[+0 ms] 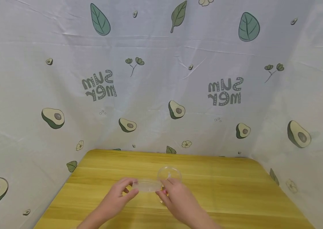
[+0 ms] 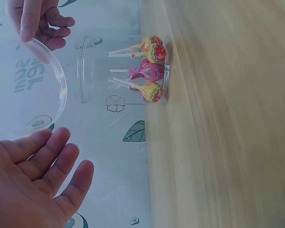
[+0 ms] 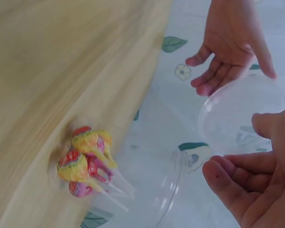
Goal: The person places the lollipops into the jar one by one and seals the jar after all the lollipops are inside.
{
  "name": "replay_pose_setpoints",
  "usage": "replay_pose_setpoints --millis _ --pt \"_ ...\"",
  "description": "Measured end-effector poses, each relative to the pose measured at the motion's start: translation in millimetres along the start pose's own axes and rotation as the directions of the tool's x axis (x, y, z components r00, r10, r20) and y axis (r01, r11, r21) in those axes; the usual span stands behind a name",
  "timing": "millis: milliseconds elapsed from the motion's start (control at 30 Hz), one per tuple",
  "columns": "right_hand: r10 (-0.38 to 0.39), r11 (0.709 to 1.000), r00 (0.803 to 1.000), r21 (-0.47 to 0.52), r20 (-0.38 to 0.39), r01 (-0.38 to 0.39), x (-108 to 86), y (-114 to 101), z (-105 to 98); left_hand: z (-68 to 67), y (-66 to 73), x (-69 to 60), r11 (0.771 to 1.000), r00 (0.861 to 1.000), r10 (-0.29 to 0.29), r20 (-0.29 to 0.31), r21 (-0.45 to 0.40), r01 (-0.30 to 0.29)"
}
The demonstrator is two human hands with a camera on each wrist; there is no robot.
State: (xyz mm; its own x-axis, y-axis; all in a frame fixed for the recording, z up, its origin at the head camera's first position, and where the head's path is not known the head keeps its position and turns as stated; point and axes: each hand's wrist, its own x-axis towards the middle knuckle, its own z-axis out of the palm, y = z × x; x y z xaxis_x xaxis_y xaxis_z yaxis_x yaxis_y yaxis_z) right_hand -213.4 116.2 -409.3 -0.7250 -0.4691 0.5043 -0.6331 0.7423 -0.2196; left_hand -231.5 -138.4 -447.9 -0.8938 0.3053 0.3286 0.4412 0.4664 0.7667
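Note:
A clear round plastic lid (image 1: 147,185) is held level between the two hands above the table. My left hand (image 1: 117,196) holds its left edge between thumb and fingers; other fingers stick out loosely in the left wrist view. On the opposite edge, my right hand (image 1: 177,197) pinches the rim with thumb and fingers. Behind the right hand stands an uncovered clear jar (image 2: 81,71), upright on the table. Several wrapped lollipops (image 2: 149,71), yellow and pink, lie at its bottom with white sticks pointing up. In the head view, the right hand hides much of the jar.
The jar stands on a yellow wood-grain table (image 1: 221,190). A pale cloth (image 1: 155,79) printed with avocados and leaves hangs behind the table and along both sides.

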Motion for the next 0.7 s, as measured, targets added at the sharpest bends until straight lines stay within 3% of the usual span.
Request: replay_pose_setpoints --millis 233,433,567,700 --pt "-0.002 0.994 0.999 -0.113 -0.049 -0.004 -1.7 5.3 -9.9 7.4 8.6 7.1 0.991 0.999 0.038 0.025 0.126 -0.041" --pt "0.0 0.98 0.992 -0.199 -0.129 -0.025 -3.9 10.1 -12.3 13.6 15.9 14.7 0.959 0.994 0.111 0.009 0.26 -0.11" --pt "0.063 0.99 0.988 -0.118 -0.142 -0.08 -4.5 12.4 -12.3 17.0 18.1 18.6 0.951 0.988 0.154 -0.011 0.273 -0.145" --pt "0.166 0.985 0.982 0.066 -0.095 -0.16 -4.8 16.0 -13.7 19.2 19.0 22.9 0.953 0.985 0.175 -0.01 0.253 -0.166"
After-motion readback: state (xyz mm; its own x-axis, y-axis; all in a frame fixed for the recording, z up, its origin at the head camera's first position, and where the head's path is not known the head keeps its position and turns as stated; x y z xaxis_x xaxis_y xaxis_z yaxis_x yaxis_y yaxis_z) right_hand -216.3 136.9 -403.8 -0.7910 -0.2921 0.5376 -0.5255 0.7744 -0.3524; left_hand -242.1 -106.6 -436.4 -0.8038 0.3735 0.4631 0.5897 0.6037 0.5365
